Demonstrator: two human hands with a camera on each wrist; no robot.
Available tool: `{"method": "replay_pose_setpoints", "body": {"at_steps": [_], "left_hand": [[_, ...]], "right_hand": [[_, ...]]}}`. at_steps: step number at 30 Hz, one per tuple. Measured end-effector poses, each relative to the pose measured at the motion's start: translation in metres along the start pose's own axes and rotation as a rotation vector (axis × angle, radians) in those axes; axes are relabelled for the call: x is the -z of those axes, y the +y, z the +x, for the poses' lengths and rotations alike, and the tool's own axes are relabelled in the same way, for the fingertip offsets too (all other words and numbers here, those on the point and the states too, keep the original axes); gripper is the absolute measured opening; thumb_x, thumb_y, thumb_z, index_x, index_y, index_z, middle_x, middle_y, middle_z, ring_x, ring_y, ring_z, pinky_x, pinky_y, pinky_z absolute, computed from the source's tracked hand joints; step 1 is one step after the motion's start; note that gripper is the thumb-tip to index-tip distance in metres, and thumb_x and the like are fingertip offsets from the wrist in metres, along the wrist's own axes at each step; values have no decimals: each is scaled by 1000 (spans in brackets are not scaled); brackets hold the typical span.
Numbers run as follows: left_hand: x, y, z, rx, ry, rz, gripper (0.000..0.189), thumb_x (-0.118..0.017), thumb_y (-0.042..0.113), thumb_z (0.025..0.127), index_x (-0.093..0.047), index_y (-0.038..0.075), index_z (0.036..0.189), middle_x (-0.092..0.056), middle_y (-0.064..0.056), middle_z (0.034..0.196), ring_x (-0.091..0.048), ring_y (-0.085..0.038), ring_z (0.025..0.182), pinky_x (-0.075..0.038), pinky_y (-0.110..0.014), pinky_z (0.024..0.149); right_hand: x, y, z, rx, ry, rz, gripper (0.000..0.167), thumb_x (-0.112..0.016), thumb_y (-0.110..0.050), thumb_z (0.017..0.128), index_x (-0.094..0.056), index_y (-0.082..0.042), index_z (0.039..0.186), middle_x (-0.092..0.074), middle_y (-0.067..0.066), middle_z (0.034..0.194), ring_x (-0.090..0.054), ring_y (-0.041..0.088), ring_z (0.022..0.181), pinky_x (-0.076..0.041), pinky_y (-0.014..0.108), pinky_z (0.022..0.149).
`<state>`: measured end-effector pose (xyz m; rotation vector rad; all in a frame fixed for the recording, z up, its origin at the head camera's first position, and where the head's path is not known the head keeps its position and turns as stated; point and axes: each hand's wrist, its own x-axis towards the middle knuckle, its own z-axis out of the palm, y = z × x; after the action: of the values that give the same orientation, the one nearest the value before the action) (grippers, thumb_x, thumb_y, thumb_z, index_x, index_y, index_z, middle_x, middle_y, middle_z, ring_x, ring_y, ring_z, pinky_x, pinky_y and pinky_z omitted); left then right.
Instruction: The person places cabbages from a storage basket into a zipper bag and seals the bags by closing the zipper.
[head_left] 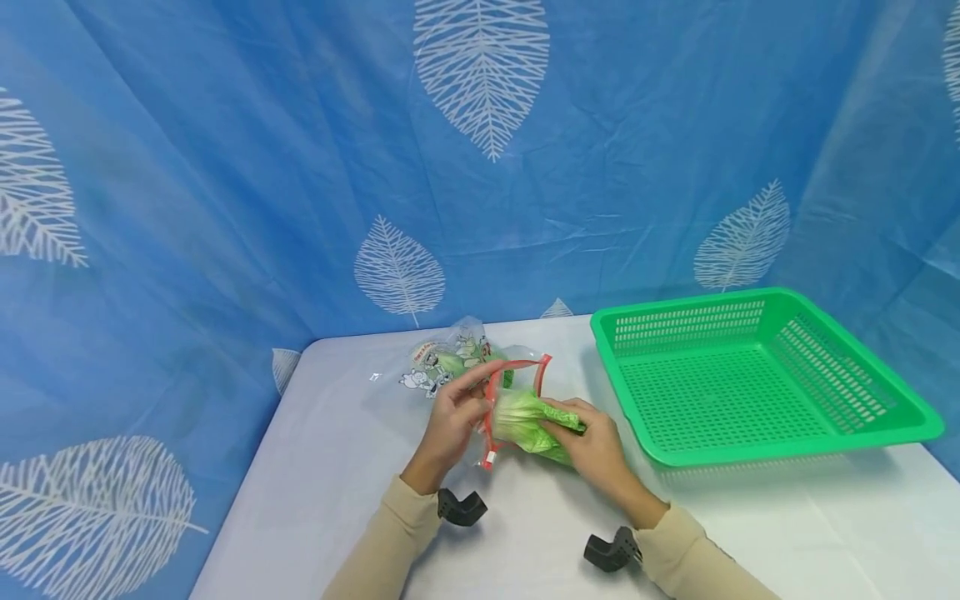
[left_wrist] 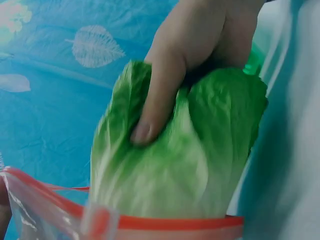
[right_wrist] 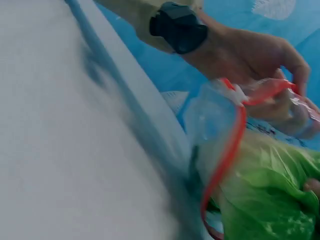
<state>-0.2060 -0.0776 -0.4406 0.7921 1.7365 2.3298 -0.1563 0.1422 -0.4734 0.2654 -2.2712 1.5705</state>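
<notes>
holding crinkly veg (left_wrist: 172,175), clr plas. bag (left_wrist: 145,226)

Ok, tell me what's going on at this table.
A person is working with both hands: the left hand holds the mouth of a clear, red-edged bag, while the right hand grips a leafy green vegetable. Right now the vegetable is partly inside the bag, its leafy end outside. A green basket sits to the right on the white table.

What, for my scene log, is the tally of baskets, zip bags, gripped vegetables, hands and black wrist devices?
Green basket: 1
Red-edged zip bag: 1
Gripped leafy vegetable: 1
Left hand and right hand: 2
Black wrist devices: 2
Total: 7
</notes>
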Motion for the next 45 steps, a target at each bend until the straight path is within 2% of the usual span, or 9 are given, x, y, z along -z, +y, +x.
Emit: {"method": "replay_pose_setpoints", "body": {"at_steps": [6, 10, 19, 23, 26, 32, 36, 39, 45], "left_hand": [[-2, 6, 0, -22, 19, -39, 57, -51, -8, 87, -51, -10, 144, -53, -14, 142, -60, -16, 94, -49, -23, 68], [-11, 8, -2, -42, -14, -50, 57, -51, -10, 87, -49, -13, 144, -49, -18, 144, -55, -13, 92, -45, -21, 66], [-32, -1, -5, -13, 24, -33, 58, -51, -11, 87, -54, -7, 144, -58, -14, 124, -50, -11, 71, -45, -19, 55], [-30, -3, -5, -2, 46, -79, 59, -49, -11, 86, -52, -6, 145, -59, -13, 119, -52, -11, 75, -45, -18, 55], [-25, -3, -5, 28, 54, -156, 60, -48, -11, 87, -49, -8, 147, -59, -11, 107, -49, -9, 71, -42, -17, 51], [-13, -4, -2, 70, 78, -240, 60, -46, -10, 88, -44, -10, 149, -58, -9, 113, -46, -6, 61, -40, -15, 49], [-8, -2, -2, 71, 64, -246, 59, -46, -9, 90, -43, -12, 149, -57, -9, 115, -47, -5, 61, -41, -14, 50], [-3, 2, -1, 52, 72, -232, 60, -46, -10, 89, -43, -11, 149, -57, -10, 119, -48, -5, 64, -41, -13, 50], [7, 14, 2, 10, 145, -177, 59, -49, -9, 86, -51, -8, 145, -54, -14, 135, -55, -8, 82, -41, -14, 51]], "right_hand": [[21, 0, 7, 91, -207, 45, 34, -80, -2, 85, -77, -5, 119, -72, -1, 98, -63, 9, 90, -51, 23, 73], [19, 0, 11, 90, -249, 87, 33, -78, -1, 86, -76, -1, 119, -72, 4, 99, -63, 10, 90, -52, 25, 74], [-25, -15, -3, -267, -11, 84, 19, -80, -11, 88, -78, -2, 105, -76, 5, 95, -63, 10, 83, -52, 26, 74], [-40, -17, -2, -421, 4, 205, 25, -79, -14, 90, -77, 2, 108, -75, 9, 97, -64, 11, 82, -54, 26, 71], [-45, -16, 0, -495, -45, 286, 30, -79, -19, 91, -75, 3, 111, -74, 9, 99, -66, 13, 82, -55, 26, 70], [-41, -3, 4, -373, -285, 191, 27, -77, -27, 92, -74, -5, 107, -72, 2, 95, -64, 15, 83, -54, 28, 71], [-32, 6, 7, -382, -421, 234, 36, -75, -33, 94, -70, -6, 119, -71, 4, 105, -66, 18, 93, -55, 32, 81], [-24, 8, 7, -356, -450, 197, 47, -74, -38, 94, -66, -9, 131, -70, 3, 116, -65, 19, 105, -53, 38, 93], [-10, 10, 0, -165, -375, 6, 70, -76, -44, 90, -52, -17, 150, -53, 2, 147, -49, 28, 136, -38, 58, 111]]}}
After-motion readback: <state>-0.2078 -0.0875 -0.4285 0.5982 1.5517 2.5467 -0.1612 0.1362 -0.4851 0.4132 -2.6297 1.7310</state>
